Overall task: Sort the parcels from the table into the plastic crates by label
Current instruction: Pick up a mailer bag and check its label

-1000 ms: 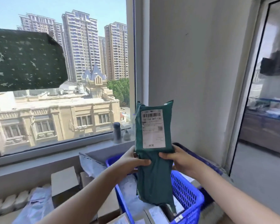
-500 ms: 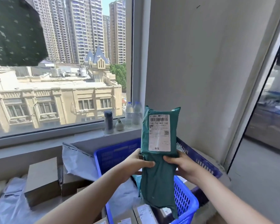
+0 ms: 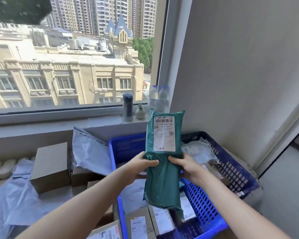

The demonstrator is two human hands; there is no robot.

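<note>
I hold a dark green soft parcel (image 3: 164, 178) upright in front of me, its white barcode label (image 3: 164, 133) facing me. My left hand (image 3: 138, 167) grips its left edge at mid-height, thumb across the front. My right hand (image 3: 188, 167) grips the right edge the same way. Below the parcel stands a bright blue plastic crate (image 3: 205, 209) with several labelled boxes inside. A darker blue crate (image 3: 235, 171) sits to its right, holding crumpled grey bags.
Brown cardboard boxes (image 3: 50, 167) and pale plastic mailers (image 3: 16, 200) cover the table on the left. On the window sill stand a grey flask (image 3: 127, 107), a small vase (image 3: 139, 112) and two water bottles (image 3: 158, 99). A wall rises at right.
The view has tilted downward, showing more of the crates and table. The green parcel stays upright in both hands, now lower against the window sill.
</note>
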